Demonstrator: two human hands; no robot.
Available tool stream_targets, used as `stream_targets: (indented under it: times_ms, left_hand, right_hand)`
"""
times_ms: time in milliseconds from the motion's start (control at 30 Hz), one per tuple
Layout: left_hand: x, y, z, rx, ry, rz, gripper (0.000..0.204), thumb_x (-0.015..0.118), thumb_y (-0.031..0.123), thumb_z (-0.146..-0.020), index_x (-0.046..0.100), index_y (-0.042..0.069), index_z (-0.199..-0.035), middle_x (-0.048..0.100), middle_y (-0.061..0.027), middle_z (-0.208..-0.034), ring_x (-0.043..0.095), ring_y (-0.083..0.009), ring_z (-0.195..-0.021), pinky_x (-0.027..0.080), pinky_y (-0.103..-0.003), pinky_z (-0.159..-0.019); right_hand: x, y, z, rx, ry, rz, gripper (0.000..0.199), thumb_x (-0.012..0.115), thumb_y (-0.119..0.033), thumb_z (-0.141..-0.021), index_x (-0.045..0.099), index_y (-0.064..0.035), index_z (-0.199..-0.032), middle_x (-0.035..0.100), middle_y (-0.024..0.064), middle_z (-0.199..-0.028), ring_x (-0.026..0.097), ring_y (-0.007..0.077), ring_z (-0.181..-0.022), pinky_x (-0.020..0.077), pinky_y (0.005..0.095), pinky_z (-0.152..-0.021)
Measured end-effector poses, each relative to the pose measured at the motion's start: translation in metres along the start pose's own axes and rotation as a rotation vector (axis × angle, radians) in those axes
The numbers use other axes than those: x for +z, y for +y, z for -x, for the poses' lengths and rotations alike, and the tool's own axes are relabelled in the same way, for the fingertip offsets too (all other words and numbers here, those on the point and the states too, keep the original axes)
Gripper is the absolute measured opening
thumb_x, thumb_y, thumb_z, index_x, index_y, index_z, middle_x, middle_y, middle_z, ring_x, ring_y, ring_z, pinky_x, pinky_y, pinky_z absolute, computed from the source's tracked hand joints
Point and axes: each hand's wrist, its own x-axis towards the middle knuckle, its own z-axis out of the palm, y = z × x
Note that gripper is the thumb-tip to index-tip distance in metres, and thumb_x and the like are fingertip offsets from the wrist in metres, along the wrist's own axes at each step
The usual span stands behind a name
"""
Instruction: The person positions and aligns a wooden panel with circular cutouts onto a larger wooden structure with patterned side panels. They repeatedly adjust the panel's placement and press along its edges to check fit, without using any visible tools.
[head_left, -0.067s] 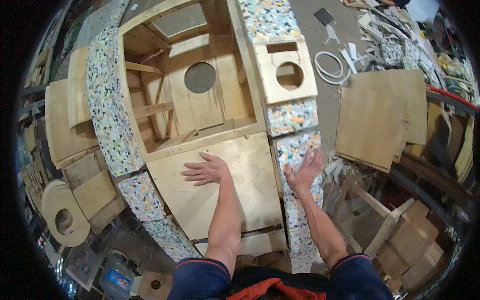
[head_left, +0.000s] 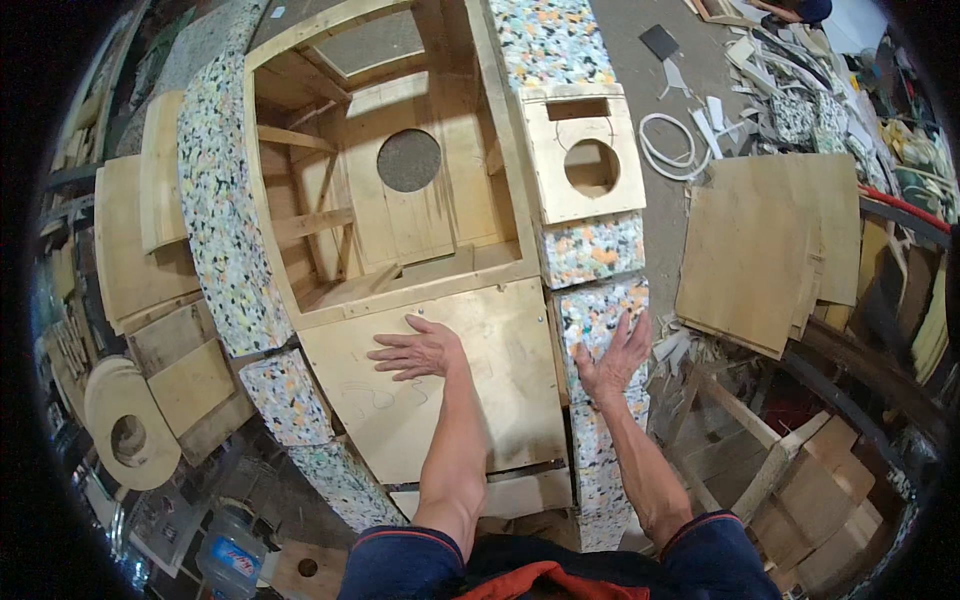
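My left hand [head_left: 415, 350] lies palm down with fingers spread on a plywood panel [head_left: 510, 390] that has faint pencil marks and screws along its far edge. My right hand [head_left: 612, 362] is open on a speckled foam block [head_left: 603, 300] along the right side of the wooden frame [head_left: 400, 305]. Neither hand holds anything. Beyond the panel, the frame is open and shows braces and a board with a round hole [head_left: 440, 215]. A plywood box [head_left: 547, 190] with a round and a rectangular cutout sits on the foam at the right.
More speckled foam [head_left: 215, 200] lines the left side. Plywood sheets [head_left: 745, 250] lie at the right, near a white hose loop [head_left: 655, 165] and a scrap pile [head_left: 800, 110]. At lower left are a plastic bottle [head_left: 232, 555] and a rounded board with a hole [head_left: 110, 410]. Another person [head_left: 800, 10] shows at the top right.
The whole scene has shifted slightly down and to the right in the picture. Both hands stay at about the same spots on the panel and the foam.
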Motion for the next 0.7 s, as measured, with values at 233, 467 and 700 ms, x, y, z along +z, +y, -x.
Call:
stream_targets:
  times_ms: [233,467,700]
  left_hand:
    - [-0.001,0.005,-0.002,0.010,-0.027,0.039,0.087,0.038,0.061,-0.112,0.016,0.004,-0.174,0.001,-0.0283,-0.181,0.005,-0.0509,-0.166,0.017,-0.074,-0.127]
    - [0.001,0.004,-0.004,0.008,0.005,0.070,0.089,0.040,0.062,-0.110,0.016,0.005,-0.174,0.000,-0.0277,-0.181,0.006,-0.0511,-0.166,0.014,-0.073,-0.128]
    - [0.006,0.003,-0.003,0.020,0.013,0.078,0.088,0.044,0.060,-0.109,0.017,0.006,-0.174,0.002,-0.0282,-0.181,0.007,-0.0527,-0.165,0.016,-0.074,-0.127]
  right_hand:
    - [0.002,-0.003,-0.008,-0.006,0.030,-0.010,0.104,0.074,-0.052,-0.089,0.030,-0.0005,-0.167,0.022,0.0353,-0.172,0.025,0.0565,-0.156,0.0254,0.0704,-0.122]
    - [0.005,0.000,-0.008,-0.057,0.013,0.014,0.099,0.067,-0.053,-0.096,0.028,0.0031,-0.167,0.021,0.0389,-0.171,0.025,0.0577,-0.156,0.0234,0.0699,-0.121]
    - [0.010,0.006,-0.005,-0.059,0.029,-0.010,0.102,0.071,-0.055,-0.094,0.026,-0.0015,-0.169,0.020,0.0362,-0.173,0.024,0.0563,-0.157,0.0214,0.0701,-0.122]
